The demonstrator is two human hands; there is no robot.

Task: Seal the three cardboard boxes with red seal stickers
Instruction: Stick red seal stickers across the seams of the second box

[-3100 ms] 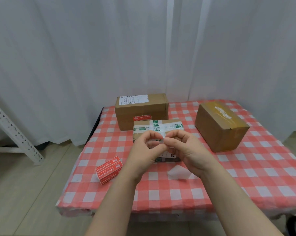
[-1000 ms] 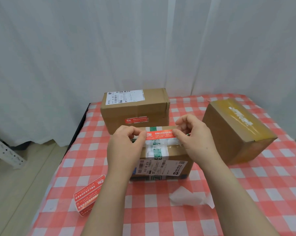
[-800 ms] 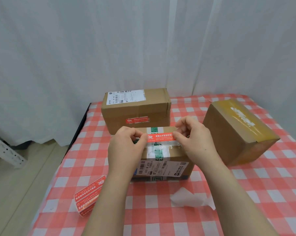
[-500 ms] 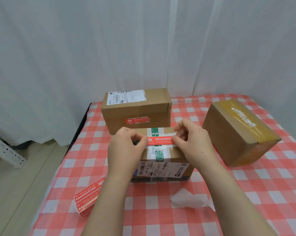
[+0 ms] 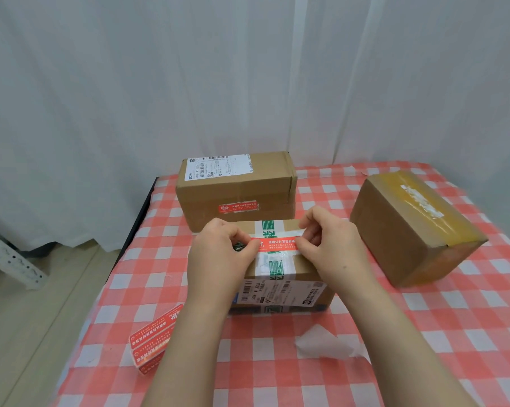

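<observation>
A small cardboard box (image 5: 303, 273) with green-printed tape sits at the table's middle. Across its top lies a red seal sticker (image 5: 277, 243), pinched at its left end by my left hand (image 5: 221, 257) and at its right end by my right hand (image 5: 330, 245). Behind it stands a larger box (image 5: 236, 189) with a red sticker (image 5: 238, 207) on its front face. A third box (image 5: 412, 230), with yellowish tape on top, rests tilted at the right and shows no red sticker.
A stack of red sticker sheets (image 5: 152, 345) lies near the table's left front edge. A peeled white backing paper (image 5: 327, 343) lies in front of the small box. The red-checked tablecloth (image 5: 438, 333) covers the table; white curtains hang behind.
Both hands have lowered the red sticker from above the small box's back edge down onto its top. The boxes have stayed in place.
</observation>
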